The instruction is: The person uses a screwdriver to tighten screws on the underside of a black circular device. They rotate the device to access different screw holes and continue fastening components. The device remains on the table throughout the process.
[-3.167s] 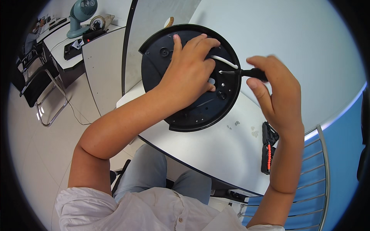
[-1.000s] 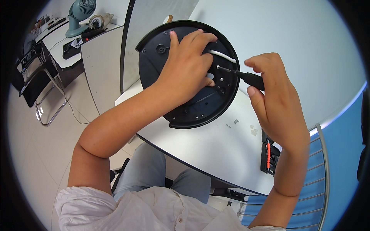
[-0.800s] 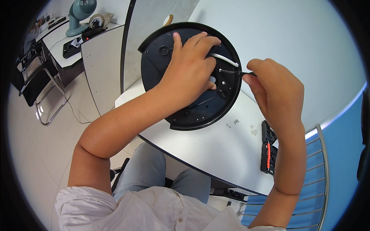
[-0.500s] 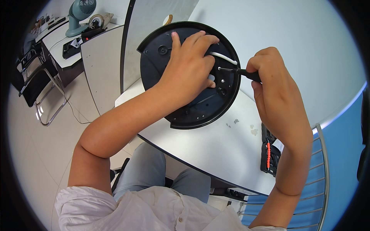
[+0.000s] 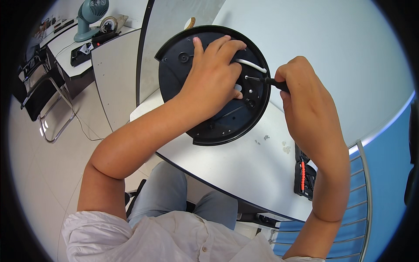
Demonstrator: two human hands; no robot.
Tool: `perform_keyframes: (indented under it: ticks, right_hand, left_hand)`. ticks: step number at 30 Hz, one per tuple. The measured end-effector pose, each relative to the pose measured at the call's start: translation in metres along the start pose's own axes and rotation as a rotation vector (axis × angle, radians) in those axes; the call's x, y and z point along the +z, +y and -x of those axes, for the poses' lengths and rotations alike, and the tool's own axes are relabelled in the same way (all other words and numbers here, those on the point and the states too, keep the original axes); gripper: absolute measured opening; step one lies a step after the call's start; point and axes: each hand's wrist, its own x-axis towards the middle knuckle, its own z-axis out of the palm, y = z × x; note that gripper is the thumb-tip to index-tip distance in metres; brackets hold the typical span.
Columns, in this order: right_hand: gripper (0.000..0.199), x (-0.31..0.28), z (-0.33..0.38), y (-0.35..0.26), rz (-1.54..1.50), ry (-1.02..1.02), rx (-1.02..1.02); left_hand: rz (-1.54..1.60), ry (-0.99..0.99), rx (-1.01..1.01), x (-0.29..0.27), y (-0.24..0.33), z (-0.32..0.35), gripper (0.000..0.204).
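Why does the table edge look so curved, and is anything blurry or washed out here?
In the head view the fisheye lens bends the white table edge and leaves a black ring around the picture. Light is bright and even, with soft shadows. The left hand, the black round base and the right hand holding the screwdriver are sharp; the far desk fan is small.

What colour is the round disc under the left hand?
Black; the disc shows clearly in the head view.
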Motion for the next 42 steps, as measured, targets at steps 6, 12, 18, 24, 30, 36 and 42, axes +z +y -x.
perform_keyframes:
  ticks: [6, 12, 18, 24, 30, 36, 42]
  right_hand:
    - [0.023, -0.014, -0.021, -0.023, 0.203, -0.379, 0.439]
    - [0.021, -0.003, -0.006, -0.010, 0.050, -0.021, 0.046]
    - [0.020, 0.005, -0.008, -0.003, 0.048, -0.034, -0.112]
    - [0.026, 0.029, -0.002, -0.004, -0.002, 0.175, -0.013]
    - [0.032, 0.042, 0.002, -0.008, -0.054, 0.270, 0.079]
    - [0.030, 0.033, 0.003, 0.000, -0.178, 0.516, 0.080]
    - [0.024, 0.051, 0.046, 0.019, -1.056, 0.315, 0.715]
  left_hand:
    - [0.006, 0.003, -0.001, -0.001, 0.000, 0.001, 0.032]
    - [-0.003, 0.006, -0.001, -0.002, -0.002, 0.003, 0.032]
    - [0.005, 0.017, 0.007, 0.000, -0.002, 0.002, 0.032]
    - [0.007, 0.018, -0.002, 0.001, -0.005, 0.005, 0.031]
    - [0.017, 0.026, 0.006, 0.007, -0.006, 0.007, 0.031]
    - [0.001, 0.033, -0.005, 0.005, -0.008, 0.007, 0.033]
    - [-0.012, 0.036, -0.042, -0.001, -0.015, 0.007, 0.034]
